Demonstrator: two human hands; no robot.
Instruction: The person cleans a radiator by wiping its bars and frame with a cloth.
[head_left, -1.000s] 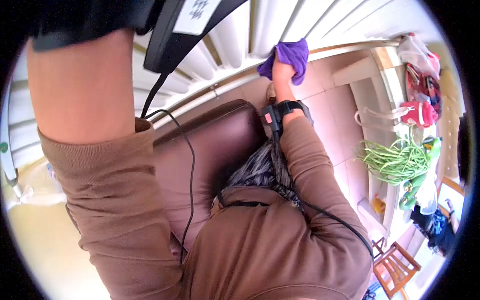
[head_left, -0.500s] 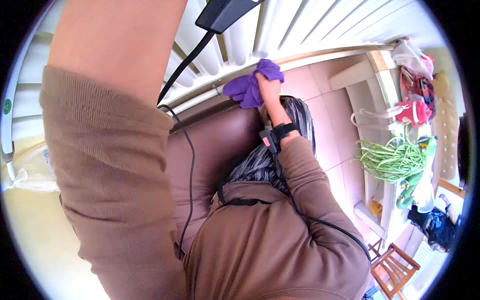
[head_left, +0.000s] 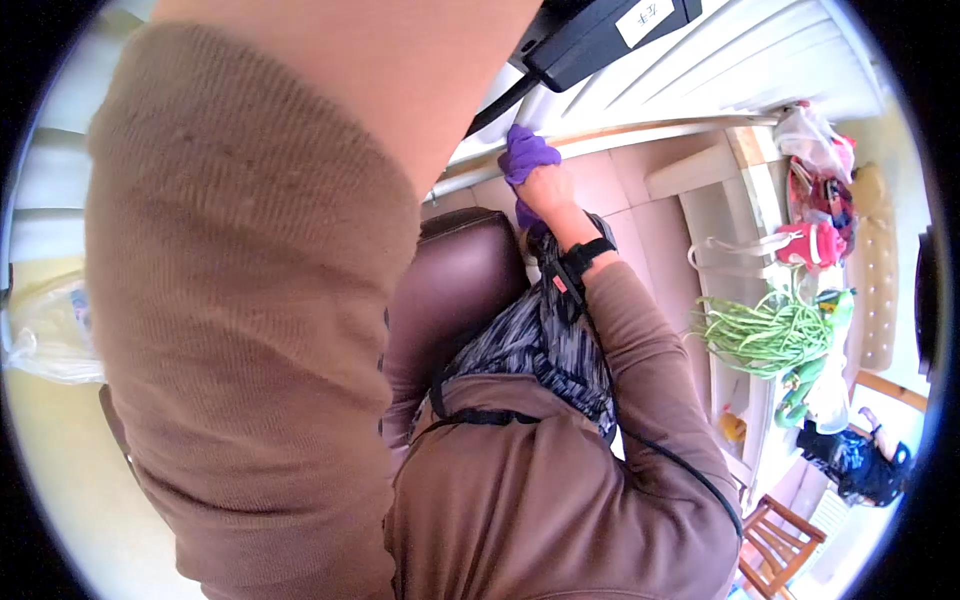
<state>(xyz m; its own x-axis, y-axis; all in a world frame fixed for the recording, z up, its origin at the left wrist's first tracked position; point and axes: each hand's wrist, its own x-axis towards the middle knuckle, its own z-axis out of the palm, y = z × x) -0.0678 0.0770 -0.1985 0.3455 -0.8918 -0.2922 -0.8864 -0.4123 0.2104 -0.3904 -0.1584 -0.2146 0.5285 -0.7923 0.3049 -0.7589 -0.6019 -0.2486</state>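
Observation:
My right hand (head_left: 548, 192) is closed around a bunched purple cloth (head_left: 528, 153), with a black device strapped at the wrist. The cloth is beside the lower edge of a white ribbed radiator (head_left: 640, 85), though I cannot tell whether they touch. Large in the foreground, my left arm (head_left: 250, 280) reaches up in a brown sleeve, and its hand is outside the view. A black box with a white label (head_left: 610, 40) and a cable sits by that forearm at the top. A brown leather seat (head_left: 455, 270) lies beside my legs, partly hidden by the left sleeve.
On the right, a white table or shelf unit bears long green beans (head_left: 765, 330), a red and white bag (head_left: 812, 245) and plastic bags (head_left: 815, 140). A wooden stool (head_left: 780, 545) stands lower down. What looks like a person in dark clothes (head_left: 855, 460) appears beyond.
My left arm has swung right and covers more of the radiator and seat. My right hand and the purple cloth have shifted slightly, with less cloth spread to the left.

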